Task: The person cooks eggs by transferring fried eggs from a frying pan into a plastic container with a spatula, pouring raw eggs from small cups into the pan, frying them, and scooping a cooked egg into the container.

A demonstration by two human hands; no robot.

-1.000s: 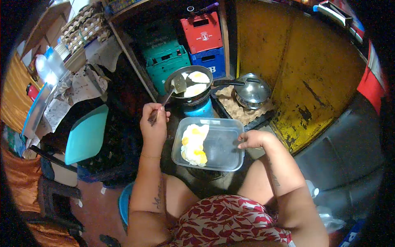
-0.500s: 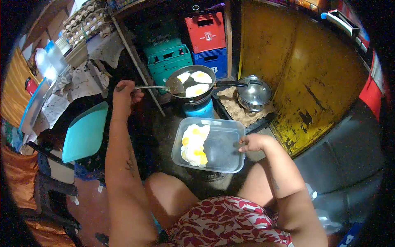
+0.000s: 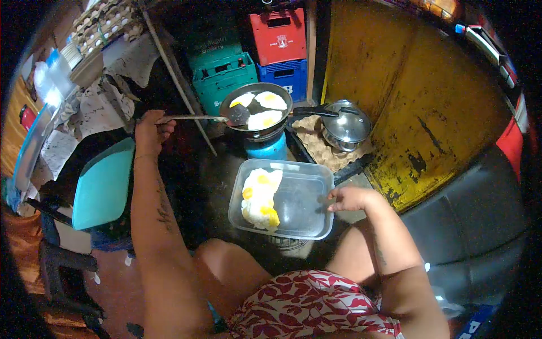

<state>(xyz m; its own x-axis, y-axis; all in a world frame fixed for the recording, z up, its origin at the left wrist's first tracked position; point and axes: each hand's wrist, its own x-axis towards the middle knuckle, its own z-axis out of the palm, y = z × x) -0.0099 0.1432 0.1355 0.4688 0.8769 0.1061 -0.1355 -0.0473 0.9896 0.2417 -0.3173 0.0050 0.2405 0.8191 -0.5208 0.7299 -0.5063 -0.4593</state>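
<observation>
My left hand (image 3: 151,131) is closed round the handle of a metal spatula (image 3: 195,117). The spatula's blade lies in the left part of a black frying pan (image 3: 255,134), beside several frying eggs (image 3: 264,119). The pan rests on a burner over a blue canister (image 3: 266,148). Nearer to me, my right hand (image 3: 345,199) pinches the right rim of a clear plastic container (image 3: 302,198). Cooked eggs (image 3: 261,198) lie in a heap in the container's left half.
A lidded pot (image 3: 346,127) stands on an egg tray (image 3: 310,137) right of the pan. Green (image 3: 223,79), red (image 3: 279,38) and blue crates (image 3: 285,79) stand behind. A teal lid (image 3: 105,186) is at left, a yellow panel (image 3: 418,101) at right.
The spatula's blade has moved left and down in the pan, and my left hand has shifted left with the handle. My right hand stays at the container's rim. The view has shifted slightly.
</observation>
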